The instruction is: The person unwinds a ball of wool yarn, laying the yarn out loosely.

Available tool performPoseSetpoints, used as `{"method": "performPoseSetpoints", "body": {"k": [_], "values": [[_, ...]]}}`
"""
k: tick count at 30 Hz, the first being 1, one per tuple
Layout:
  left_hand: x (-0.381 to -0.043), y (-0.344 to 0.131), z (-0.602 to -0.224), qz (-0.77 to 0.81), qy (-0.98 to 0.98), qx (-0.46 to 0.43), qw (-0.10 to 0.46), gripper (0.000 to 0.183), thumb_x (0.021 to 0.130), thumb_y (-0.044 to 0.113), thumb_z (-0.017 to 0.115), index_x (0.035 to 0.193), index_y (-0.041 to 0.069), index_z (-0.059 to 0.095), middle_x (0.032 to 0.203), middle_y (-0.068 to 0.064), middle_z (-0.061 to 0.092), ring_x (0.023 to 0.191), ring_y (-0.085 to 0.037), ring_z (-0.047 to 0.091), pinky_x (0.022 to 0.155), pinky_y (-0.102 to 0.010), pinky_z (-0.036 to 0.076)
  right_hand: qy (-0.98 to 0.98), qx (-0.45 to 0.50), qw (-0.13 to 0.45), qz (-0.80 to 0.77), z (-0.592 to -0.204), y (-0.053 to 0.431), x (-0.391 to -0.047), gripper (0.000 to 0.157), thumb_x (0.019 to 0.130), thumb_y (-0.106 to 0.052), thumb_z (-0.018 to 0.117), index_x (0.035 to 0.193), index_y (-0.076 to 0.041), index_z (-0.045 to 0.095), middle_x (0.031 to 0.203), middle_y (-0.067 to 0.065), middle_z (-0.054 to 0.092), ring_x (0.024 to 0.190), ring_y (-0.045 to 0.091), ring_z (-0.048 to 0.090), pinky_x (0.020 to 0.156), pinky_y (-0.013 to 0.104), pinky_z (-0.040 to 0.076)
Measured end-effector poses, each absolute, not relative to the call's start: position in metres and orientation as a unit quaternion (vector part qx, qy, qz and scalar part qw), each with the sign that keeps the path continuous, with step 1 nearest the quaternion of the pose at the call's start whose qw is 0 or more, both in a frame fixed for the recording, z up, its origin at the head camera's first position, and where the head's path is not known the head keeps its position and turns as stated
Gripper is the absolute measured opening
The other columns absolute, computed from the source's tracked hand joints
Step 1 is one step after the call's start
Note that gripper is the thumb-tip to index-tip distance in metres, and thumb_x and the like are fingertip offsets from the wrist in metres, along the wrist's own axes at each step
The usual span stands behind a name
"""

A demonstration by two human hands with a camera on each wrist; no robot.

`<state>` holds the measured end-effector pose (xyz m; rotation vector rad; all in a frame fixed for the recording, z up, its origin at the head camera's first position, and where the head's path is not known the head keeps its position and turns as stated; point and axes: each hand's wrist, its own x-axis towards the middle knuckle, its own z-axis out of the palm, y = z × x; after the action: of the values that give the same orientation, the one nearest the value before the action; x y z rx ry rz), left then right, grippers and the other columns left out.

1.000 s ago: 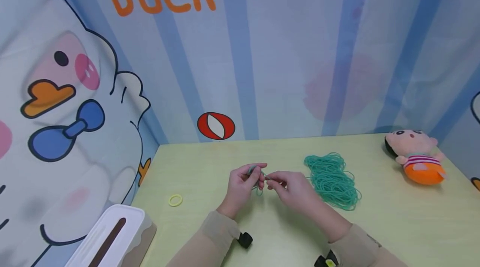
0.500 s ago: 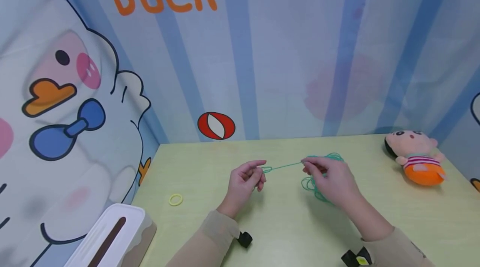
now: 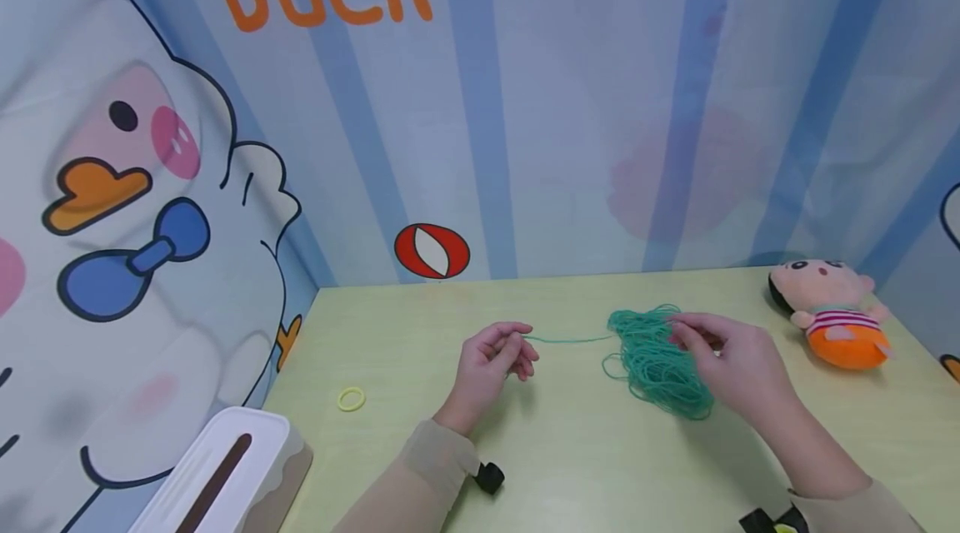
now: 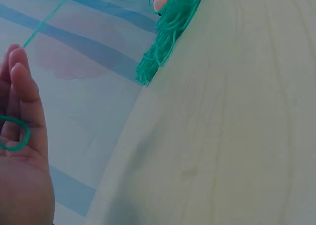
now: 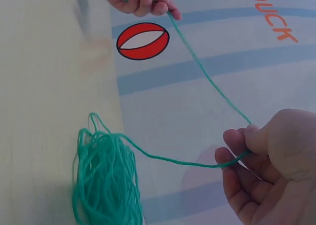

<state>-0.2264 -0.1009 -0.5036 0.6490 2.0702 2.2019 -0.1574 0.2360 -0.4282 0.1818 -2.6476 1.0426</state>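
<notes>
A strand of thin green yarn (image 5: 203, 68) stretches between my two hands in the right wrist view. My left hand (image 3: 489, 362) pinches one part of it, and a small loop (image 4: 23, 136) hangs in front of that palm. My right hand (image 3: 742, 362) pinches the strand between thumb and fingertips, above the right side of a loose skein of green yarn (image 3: 651, 366) on the table. From the right fingers, a slack length runs back to the skein (image 5: 106, 180) in the right wrist view. In the head view the right hand overlaps the skein's edge.
A pale yellow ring (image 3: 351, 399) lies on the light table (image 3: 420, 333) left of the hands. At front left stands a white-lidded box (image 3: 247, 441) with a slot. A plush doll (image 3: 836, 316) lies at back right, and a printed curtain (image 3: 555, 100) hangs behind.
My right hand has moved right, away from the left hand, drawing the yarn out across the skein. The looped yarn at the left fingertips now shows as a single strand. The left hand stays nearly still.
</notes>
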Motion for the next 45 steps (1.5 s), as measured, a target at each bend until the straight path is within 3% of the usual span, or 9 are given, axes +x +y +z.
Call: {"method": "performPoseSetpoints", "body": {"k": [8, 15, 22, 27, 31, 35, 38, 41, 45], "values": [[-0.227, -0.102, -0.503, 0.724, 0.651, 0.225, 0.014, 0.027, 0.115, 0.012, 0.056, 0.130, -0.006, 0.067, 0.082, 0.004, 0.072, 0.067, -0.008, 0.065, 0.066, -0.021, 0.059, -0.936, 0.070, 0.035, 0.344, -0.442, 0.268, -0.151, 0.023, 0.112, -0.017, 0.064, 0.128, -0.006, 0.078, 0.106, 0.006, 0.085, 0.090, 0.021, 0.079, 0.063, 0.024, 0.056], [-0.225, -0.102, -0.503, 0.708, 0.662, 0.243, 0.035, 0.026, 0.115, 0.012, 0.056, 0.130, -0.005, 0.068, 0.086, 0.004, 0.075, 0.069, -0.008, 0.067, 0.068, -0.022, 0.059, -0.952, 0.057, -0.007, 0.301, -0.457, 0.277, -0.153, 0.019, 0.108, -0.027, 0.072, 0.115, -0.012, 0.081, 0.100, -0.001, 0.081, 0.087, 0.015, 0.068, 0.068, 0.028, 0.055], [-0.224, -0.100, -0.505, 0.678, 0.691, 0.245, 0.055, 0.024, 0.115, 0.012, 0.056, 0.129, 0.000, 0.071, 0.092, -0.022, 0.075, 0.069, -0.009, 0.066, 0.069, -0.023, 0.058, -0.972, 0.073, -0.023, 0.223, -0.465, 0.269, -0.164, 0.011, 0.100, -0.020, 0.079, 0.104, -0.011, 0.084, 0.101, 0.007, 0.074, 0.091, 0.026, 0.067, 0.083, 0.053, 0.061], [-0.222, -0.099, -0.508, 0.665, 0.697, 0.258, 0.070, 0.025, 0.115, 0.013, 0.056, 0.133, 0.003, 0.070, 0.099, -0.031, 0.074, 0.072, -0.010, 0.068, 0.070, -0.024, 0.059, -0.968, 0.100, 0.025, 0.227, -0.461, 0.228, -0.163, 0.025, 0.096, -0.022, 0.083, 0.116, -0.007, 0.082, 0.115, 0.017, 0.075, 0.107, 0.042, 0.068, 0.095, 0.066, 0.056], [-0.222, -0.101, -0.510, 0.663, 0.699, 0.257, 0.079, 0.025, 0.115, 0.014, 0.056, 0.135, 0.007, 0.069, 0.098, -0.023, 0.077, 0.073, -0.010, 0.069, 0.071, -0.025, 0.059, -0.939, 0.159, 0.065, 0.298, -0.455, 0.180, -0.164, 0.042, 0.104, -0.027, 0.077, 0.139, -0.006, 0.072, 0.136, 0.016, 0.075, 0.122, 0.043, 0.071, 0.101, 0.062, 0.059], [-0.222, -0.102, -0.509, 0.666, 0.695, 0.259, 0.081, 0.025, 0.116, 0.015, 0.055, 0.136, 0.008, 0.068, 0.098, -0.023, 0.076, 0.073, -0.010, 0.069, 0.071, -0.024, 0.058, -0.921, 0.186, 0.024, 0.341, -0.456, 0.140, -0.175, 0.048, 0.109, -0.028, 0.070, 0.151, -0.004, 0.064, 0.140, 0.012, 0.076, 0.127, 0.038, 0.074, 0.102, 0.056, 0.063], [-0.222, -0.101, -0.508, 0.669, 0.690, 0.264, 0.077, 0.025, 0.116, 0.015, 0.054, 0.137, 0.007, 0.066, 0.099, -0.029, 0.074, 0.073, -0.010, 0.068, 0.071, -0.023, 0.058, -0.921, 0.183, 0.008, 0.343, -0.458, 0.124, -0.182, 0.037, 0.109, -0.023, 0.070, 0.141, -0.005, 0.072, 0.122, 0.008, 0.083, 0.109, 0.026, 0.079, 0.088, 0.044, 0.066], [-0.222, -0.099, -0.506, 0.673, 0.690, 0.259, 0.068, 0.026, 0.116, 0.014, 0.054, 0.137, 0.005, 0.066, 0.100, -0.032, 0.073, 0.072, -0.010, 0.067, 0.070, -0.023, 0.058, -0.920, 0.172, 0.016, 0.352, -0.454, 0.120, -0.183, 0.023, 0.108, -0.019, 0.071, 0.126, -0.008, 0.081, 0.106, 0.003, 0.084, 0.087, 0.011, 0.075, 0.072, 0.031, 0.061], [-0.223, -0.098, -0.503, 0.680, 0.692, 0.239, 0.050, 0.023, 0.114, 0.012, 0.059, 0.131, 0.000, 0.068, 0.103, -0.036, 0.070, 0.071, -0.010, 0.066, 0.071, -0.021, 0.059, -0.922, 0.150, 0.041, 0.355, -0.445, 0.126, -0.182, 0.017, 0.108, -0.018, 0.071, 0.118, -0.012, 0.083, 0.102, 0.002, 0.083, 0.081, 0.007, 0.070, 0.067, 0.026, 0.055]]}}
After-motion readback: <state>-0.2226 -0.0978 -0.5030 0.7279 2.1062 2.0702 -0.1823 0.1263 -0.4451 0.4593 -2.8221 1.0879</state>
